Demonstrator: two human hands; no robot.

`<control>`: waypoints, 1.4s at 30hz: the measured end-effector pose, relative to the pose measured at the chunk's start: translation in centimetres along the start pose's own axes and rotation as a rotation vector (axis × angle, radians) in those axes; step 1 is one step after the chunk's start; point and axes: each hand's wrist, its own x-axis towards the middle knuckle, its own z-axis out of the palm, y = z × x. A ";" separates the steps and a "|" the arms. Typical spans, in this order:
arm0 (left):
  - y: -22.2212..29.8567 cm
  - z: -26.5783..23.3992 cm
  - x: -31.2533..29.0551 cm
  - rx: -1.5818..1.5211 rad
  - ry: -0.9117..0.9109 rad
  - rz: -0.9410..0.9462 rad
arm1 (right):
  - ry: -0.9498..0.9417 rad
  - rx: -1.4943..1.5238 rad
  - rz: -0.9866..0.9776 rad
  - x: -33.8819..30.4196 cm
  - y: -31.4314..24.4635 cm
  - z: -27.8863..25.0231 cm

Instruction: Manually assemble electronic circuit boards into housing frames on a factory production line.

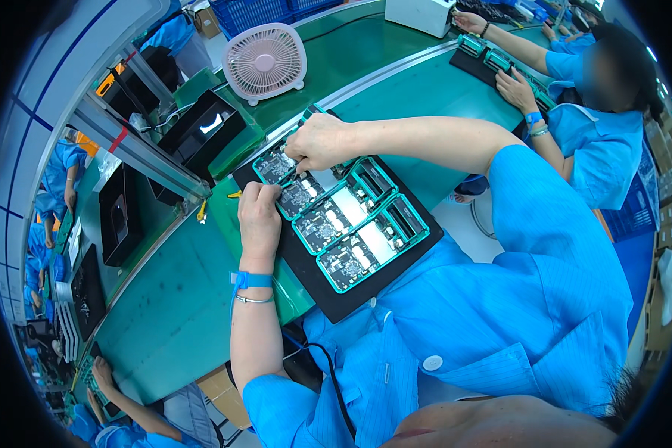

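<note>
A row of teal-framed device housings (325, 226) with bare circuit boards and pale metal plates lies on a black mat (328, 302) in front of me. My right hand (321, 143) is closed over the far end of the row, its fingertips pinched down at a board; what they grip is hidden. At the row's left edge, my left hand (259, 224) has its fingers bent and pressed together beside a housing's board end. Whatever sits in those fingertips is too small to make out. A blue strap (252, 280) circles my left wrist.
A pink fan (265, 61) stands beyond the row. Black open boxes (201, 128) and a metal frame post (153, 157) rise on the left. A small yellow item (201, 212) lies near the post. At the upper right, a co-worker (597, 142) handles similar green-framed parts (500, 61).
</note>
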 end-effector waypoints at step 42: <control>-1.3 0.0 0.9 -0.057 -0.077 0.069 | -0.041 0.067 0.048 0.5 0.1 -0.4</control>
